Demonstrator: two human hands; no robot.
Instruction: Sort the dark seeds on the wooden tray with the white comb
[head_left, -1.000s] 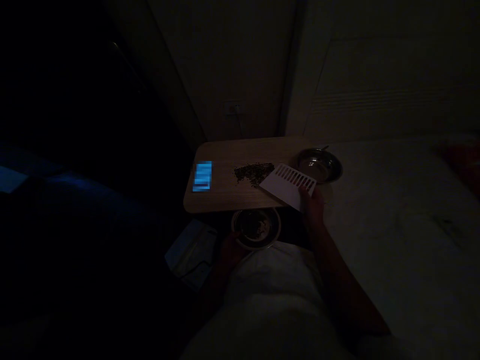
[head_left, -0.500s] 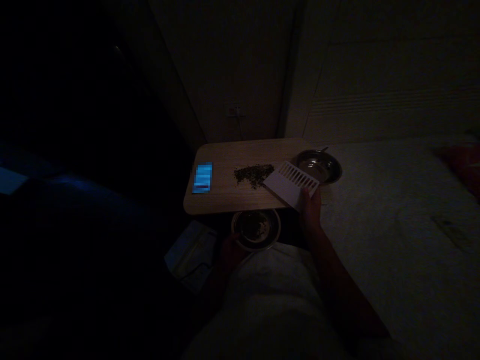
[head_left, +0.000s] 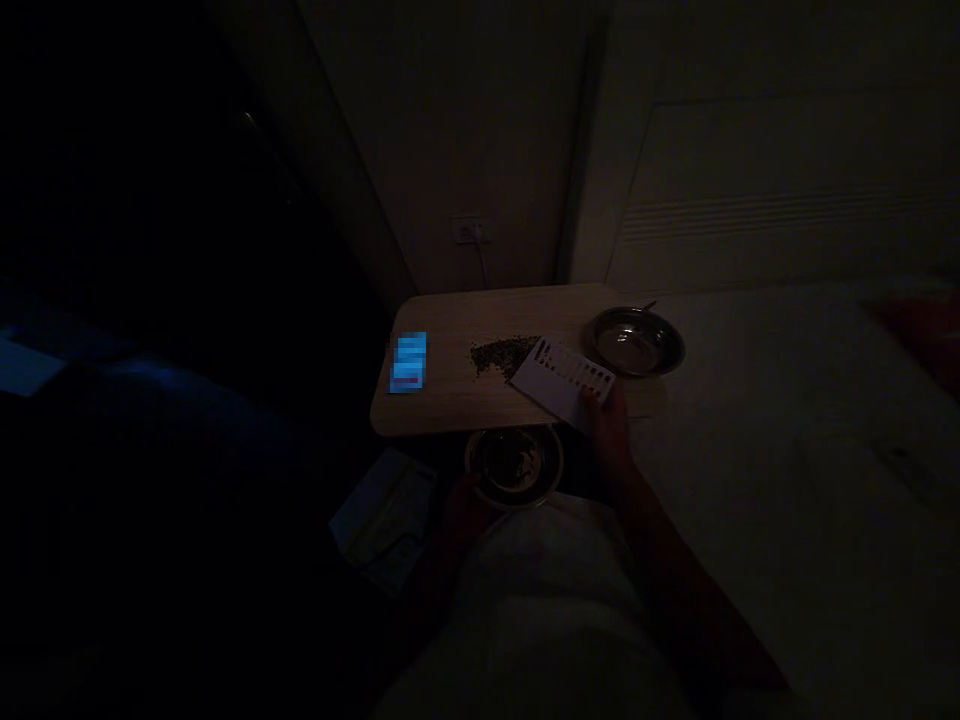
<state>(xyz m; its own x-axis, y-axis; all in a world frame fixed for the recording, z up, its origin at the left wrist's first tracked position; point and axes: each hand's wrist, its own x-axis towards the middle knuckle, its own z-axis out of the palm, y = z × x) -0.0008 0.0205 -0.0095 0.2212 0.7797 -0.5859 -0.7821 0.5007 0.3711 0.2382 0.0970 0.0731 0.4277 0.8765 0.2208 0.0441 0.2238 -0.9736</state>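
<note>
My right hand (head_left: 609, 425) grips a pale flat slotted panel (head_left: 551, 385) by its near right corner, thumb on top. The panel is tilted over the small wooden table (head_left: 442, 405), its left edge at a scattered pile of small dark bits (head_left: 499, 355), like seeds or dried leaves; I cannot tell which. Below the table's front edge, my left hand (head_left: 466, 505) holds a metal bowl (head_left: 556, 470) by its left rim. Dark matter lies inside that bowl. A second metal bowl (head_left: 637, 340), with a handle poking past its far rim, stands at the table's right end.
A lit screen (head_left: 408, 362), blurred out, lies at the table's left. Behind are a wall socket (head_left: 470, 231) with a plugged cable, and panelled furniture. A pale bed-like surface (head_left: 765, 430) extends to the right. A box-like object (head_left: 382, 520) sits low at the left. The room is very dark.
My right hand has moved the slotted panel left and slightly nearer, over part of the pile, and its tilt has changed. My left hand and its bowl stay about the same.
</note>
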